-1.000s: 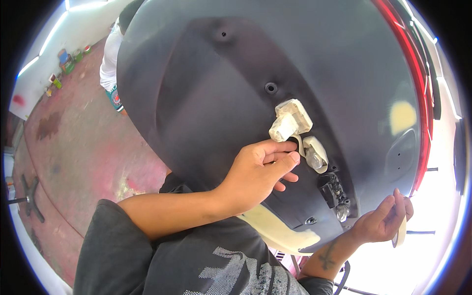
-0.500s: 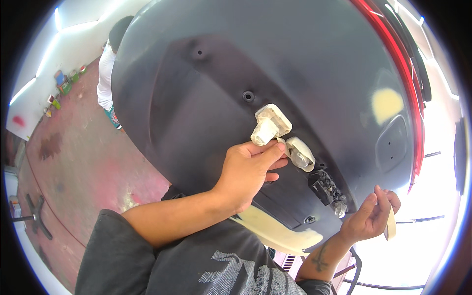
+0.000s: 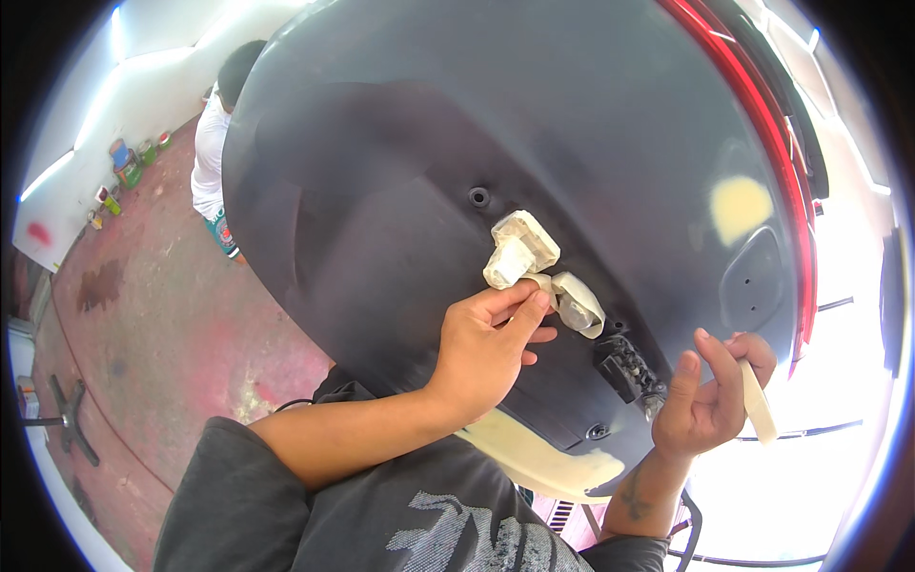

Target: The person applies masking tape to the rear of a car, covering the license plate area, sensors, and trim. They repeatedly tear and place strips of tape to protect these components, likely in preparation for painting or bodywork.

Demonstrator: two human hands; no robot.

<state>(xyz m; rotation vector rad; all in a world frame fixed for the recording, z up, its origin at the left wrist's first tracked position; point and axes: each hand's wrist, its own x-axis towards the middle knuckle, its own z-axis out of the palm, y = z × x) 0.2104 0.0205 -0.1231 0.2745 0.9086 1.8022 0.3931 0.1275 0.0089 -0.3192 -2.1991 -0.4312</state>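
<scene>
My left hand [image 3: 491,348] pinches the end of a masking tape strip [image 3: 541,280] between thumb and forefinger. The strip runs to a loop of tape around a clear lamp [image 3: 579,313] on the dark grey car tailgate [image 3: 381,248]. Right above those fingers, a fitting wrapped in cream masking tape [image 3: 524,243] juts from the panel. My right hand [image 3: 710,400] is raised off the panel at the right, thumb and forefinger apart. A short strip of masking tape [image 3: 756,400] hangs at its outer fingers. Beside it lies an uncovered black lamp fitting [image 3: 624,367].
A red tail light [image 3: 782,143] curves along the right edge. Cream filler patches [image 3: 742,212] mark the panel. Another person [image 3: 210,157] in white is partly hidden behind the tailgate at left. Cans [image 3: 126,167] stand by the wall; a stand's foot [image 3: 69,419] rests on the stained floor.
My right hand has risen slightly and turned, its thumb and forefinger parting; its tape strip shows more fully. My left hand keeps its pinch near the wrapped fitting, barely shifted.
</scene>
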